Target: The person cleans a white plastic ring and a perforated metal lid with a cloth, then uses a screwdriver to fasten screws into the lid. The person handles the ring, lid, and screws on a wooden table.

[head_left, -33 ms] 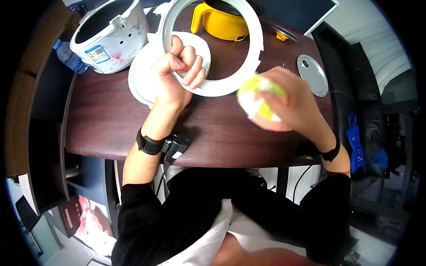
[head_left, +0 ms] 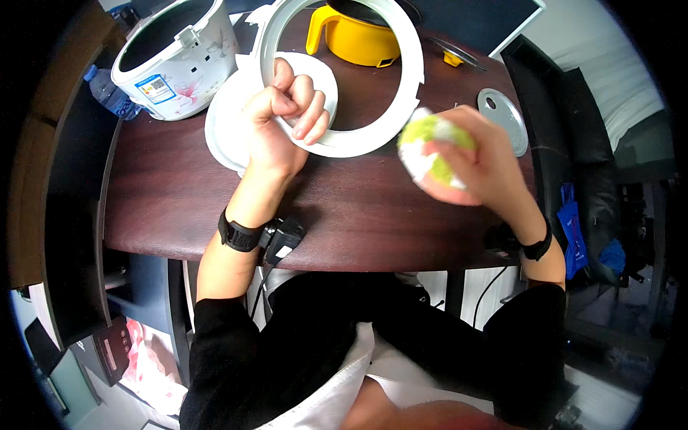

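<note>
Curled fingers of my left hand (head_left: 283,122) grip the lower left rim of a white plastic ring (head_left: 410,79), held up over the table. My right hand (head_left: 491,154) is closed round a bunched yellow-green and white cloth (head_left: 432,150), slightly blurred, just off the ring's lower right edge. Under the ring and my left hand lies a round white lid-like piece (head_left: 223,132), partly covered by them. At the back left stands a white rice cooker body (head_left: 175,79) with a flower print, its top uncovered.
A yellow pot (head_left: 351,39) with a handle stands at the back of the dark wooden table (head_left: 172,201). To its right are a lid with a yellow knob (head_left: 453,59) and a round metal plate (head_left: 510,129). A plastic bottle (head_left: 107,93) stands beyond the left edge.
My right hand has shifted a little to the right with the cloth, away from the ring. The left hand and ring stay nearly in place.
</note>
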Action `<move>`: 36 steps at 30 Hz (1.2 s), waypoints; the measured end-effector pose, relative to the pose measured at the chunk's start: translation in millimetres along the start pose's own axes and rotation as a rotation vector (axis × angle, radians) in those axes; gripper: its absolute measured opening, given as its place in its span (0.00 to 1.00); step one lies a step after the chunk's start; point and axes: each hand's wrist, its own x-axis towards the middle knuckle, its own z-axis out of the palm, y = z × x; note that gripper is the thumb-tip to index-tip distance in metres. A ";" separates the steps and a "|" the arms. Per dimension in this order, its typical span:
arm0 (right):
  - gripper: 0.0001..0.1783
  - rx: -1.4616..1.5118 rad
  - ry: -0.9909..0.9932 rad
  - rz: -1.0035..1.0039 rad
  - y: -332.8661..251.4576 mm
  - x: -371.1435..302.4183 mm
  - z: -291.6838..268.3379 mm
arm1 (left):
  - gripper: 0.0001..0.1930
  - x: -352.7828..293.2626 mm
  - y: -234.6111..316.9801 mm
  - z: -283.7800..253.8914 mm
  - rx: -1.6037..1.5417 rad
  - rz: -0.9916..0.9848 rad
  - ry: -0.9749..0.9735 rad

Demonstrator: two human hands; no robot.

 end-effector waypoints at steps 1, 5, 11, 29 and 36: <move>0.13 -0.054 0.038 0.057 13.6 -3.5 -9.3 | 0.08 -0.3 0.0 1.0 -0.004 0.003 0.006; 0.15 -0.097 0.207 0.322 73.6 -33.8 -47.5 | 0.09 0.7 -0.3 6.2 -0.029 -0.009 0.032; 0.18 0.271 0.370 0.489 159.8 -59.9 -87.1 | 0.08 1.1 -0.4 6.9 -0.040 -0.035 0.032; 0.32 1.030 0.285 0.600 123.1 72.6 28.9 | 0.09 5.0 0.2 5.0 0.063 -0.034 0.080; 0.22 0.713 0.277 0.089 95.3 88.1 34.6 | 0.09 7.1 -2.0 3.7 -0.016 -0.183 0.040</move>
